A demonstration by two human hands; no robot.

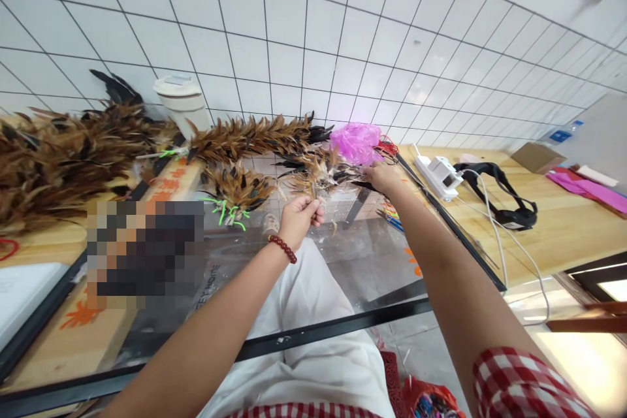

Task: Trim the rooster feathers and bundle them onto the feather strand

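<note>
My left hand [302, 219], with a dark red bead bracelet [283, 249] at its wrist, is closed in a pinch on a small pale-brown feather [314, 194]. Just beyond it lies a loose pile of brown, white and black feathers [321, 173]. My right hand [383, 177] is at the right end of this pile, beside a crumpled purple plastic bag [356, 142]. Its fingers are curled down among the feathers, and what they grip is hidden. A small feather bunch [238, 188] with bright green ties [230, 213] rests to the left on the glass tabletop [362, 255].
Long brown feather strands [255, 137] run along the tiled wall, near a white lidded bin [182, 101]. A big feather heap [68, 157] covers the left side. At right are a white power strip [438, 176] with cables, a black strap [509, 206] and a cardboard box [537, 157].
</note>
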